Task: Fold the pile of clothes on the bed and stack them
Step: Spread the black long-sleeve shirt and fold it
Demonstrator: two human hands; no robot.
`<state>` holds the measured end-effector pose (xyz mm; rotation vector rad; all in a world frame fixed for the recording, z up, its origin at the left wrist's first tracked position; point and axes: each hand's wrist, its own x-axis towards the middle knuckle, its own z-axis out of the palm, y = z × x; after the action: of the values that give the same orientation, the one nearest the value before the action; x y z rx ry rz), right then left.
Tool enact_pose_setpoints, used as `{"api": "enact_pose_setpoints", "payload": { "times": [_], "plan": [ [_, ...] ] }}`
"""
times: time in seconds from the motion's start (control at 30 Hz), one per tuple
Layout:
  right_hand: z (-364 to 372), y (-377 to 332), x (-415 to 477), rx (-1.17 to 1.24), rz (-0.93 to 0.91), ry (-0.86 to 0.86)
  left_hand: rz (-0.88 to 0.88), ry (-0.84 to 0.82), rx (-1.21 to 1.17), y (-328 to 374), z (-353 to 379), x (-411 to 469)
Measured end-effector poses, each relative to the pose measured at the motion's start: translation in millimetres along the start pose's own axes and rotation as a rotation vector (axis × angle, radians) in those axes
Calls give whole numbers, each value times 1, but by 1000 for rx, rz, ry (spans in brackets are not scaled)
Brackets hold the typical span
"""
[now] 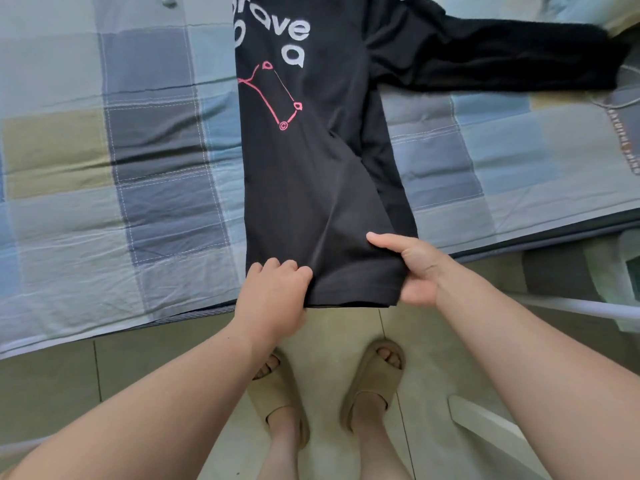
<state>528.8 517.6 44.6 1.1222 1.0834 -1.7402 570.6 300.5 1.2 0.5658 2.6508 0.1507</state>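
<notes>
A black long-sleeved shirt (304, 174) with white lettering and a pink line print lies lengthwise on the bed, its left side folded in to a straight edge. One sleeve (485, 60) stretches out to the right. The hem hangs just past the bed's near edge. My left hand (277, 289) grips the hem's left corner with curled fingers. At the hem's right corner my right hand (412, 268) pinches the cloth, thumb on top and fingers underneath.
The bed carries a checked sheet (121, 150) in blue, grey and tan. More fabric (620, 133) lies at the bed's right edge. My feet in tan slippers (374, 386) stand on the tiled floor; a white rail (571, 308) crosses on the right.
</notes>
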Motion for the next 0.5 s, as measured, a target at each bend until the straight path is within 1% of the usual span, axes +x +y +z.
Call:
{"api": "enact_pose_setpoints", "payload": {
  "times": [0.07,0.1,0.3,0.33,0.37,0.43,0.47,0.5],
  "plan": [
    [-13,-5,1,-66,41,15,-26,-83,9,5,-5,2],
    [-17,-8,0,-77,26,18,-34,-117,20,9,-8,4],
    [-45,-18,-6,-182,-228,15,-73,-203,55,33,-5,15],
    [-49,-18,-7,-196,-294,61,-81,-209,61,36,-3,19],
    [-56,-17,-4,-260,-374,144,-89,-217,63,40,-2,22],
    [-72,-14,8,-543,-499,379,-110,-241,57,48,5,29],
    [-80,-10,17,-683,-517,481,-125,-257,55,51,9,33],
    [-86,-7,24,-767,-493,554,-142,-278,60,54,12,36]
  ]
}}
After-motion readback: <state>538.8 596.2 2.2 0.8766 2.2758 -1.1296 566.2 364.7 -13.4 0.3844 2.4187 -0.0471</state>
